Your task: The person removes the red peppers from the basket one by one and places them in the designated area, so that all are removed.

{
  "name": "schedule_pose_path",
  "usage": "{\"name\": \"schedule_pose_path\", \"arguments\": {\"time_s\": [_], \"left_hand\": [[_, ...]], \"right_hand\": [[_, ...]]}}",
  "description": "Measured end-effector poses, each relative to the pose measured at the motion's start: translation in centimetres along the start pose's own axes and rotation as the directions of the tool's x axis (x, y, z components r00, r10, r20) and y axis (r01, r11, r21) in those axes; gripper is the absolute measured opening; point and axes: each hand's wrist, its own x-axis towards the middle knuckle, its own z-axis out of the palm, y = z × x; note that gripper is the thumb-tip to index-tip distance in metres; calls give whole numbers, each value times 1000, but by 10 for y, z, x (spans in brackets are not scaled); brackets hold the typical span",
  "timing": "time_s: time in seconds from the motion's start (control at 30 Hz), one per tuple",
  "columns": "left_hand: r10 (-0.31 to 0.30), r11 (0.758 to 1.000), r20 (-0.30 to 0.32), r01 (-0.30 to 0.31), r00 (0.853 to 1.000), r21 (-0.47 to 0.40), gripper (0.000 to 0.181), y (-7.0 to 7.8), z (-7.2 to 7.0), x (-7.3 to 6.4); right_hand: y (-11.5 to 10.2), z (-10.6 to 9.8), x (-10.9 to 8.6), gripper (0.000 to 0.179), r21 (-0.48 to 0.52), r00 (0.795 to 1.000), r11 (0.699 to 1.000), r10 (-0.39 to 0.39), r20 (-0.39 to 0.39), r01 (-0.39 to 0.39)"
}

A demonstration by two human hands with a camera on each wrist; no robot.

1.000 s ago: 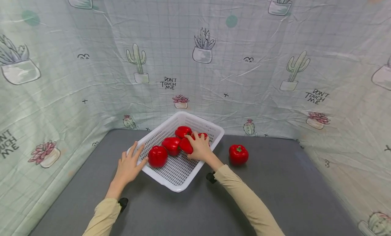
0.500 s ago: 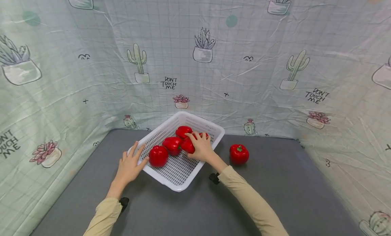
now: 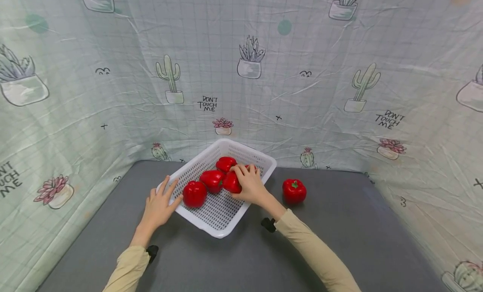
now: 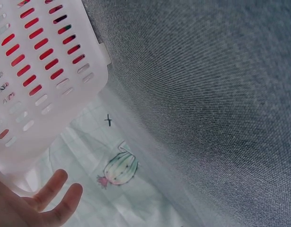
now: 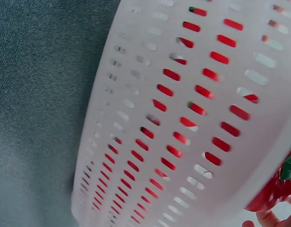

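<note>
A white perforated plastic basket (image 3: 220,233) sits at an angle on the table with several red bell peppers in it, among them one at the left end (image 3: 194,194). My left hand (image 3: 157,206) lies against the basket's left corner, fingers spread and mostly straight at the rim. Over the right side of the basket, my right hand (image 3: 249,185) grips a red bell pepper (image 3: 231,182) between thumb and fingers. In the right wrist view that pepper (image 5: 269,195) shows its green stem above the rim. Another pepper (image 3: 250,166) is mostly hidden behind the right hand.
One more red bell pepper (image 3: 294,191) stands stem up on the grey table (image 3: 339,225), right of the basket. A cloth backdrop (image 3: 241,99) printed with cacti rises behind the table and along both sides.
My right wrist and forearm have swung slightly toward the right and nearer to me, and the gripped pepper has turned a little. The left hand and basket stay put.
</note>
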Motion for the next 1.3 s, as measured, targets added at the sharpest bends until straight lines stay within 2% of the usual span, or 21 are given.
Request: {"name": "schedule_pose_path", "arguments": {"time_s": [0.3, 0.63, 1.3], "left_hand": [[-3, 1000, -1, 3, 1000, -1, 62, 0, -1, 0], [-7, 1000, 0, 7, 1000, 2, 62, 1, -1, 0], [-3, 1000, 6, 3, 1000, -6, 62, 2, -3, -1]], "right_hand": [[-5, -14, -9, 72, 58, 999, 998, -33, -27, 34], [-7, -32, -25, 79, 51, 992, 994, -91, -88, 95], [0, -54, -59, 89, 38, 980, 995, -84, -180, 92]]}}
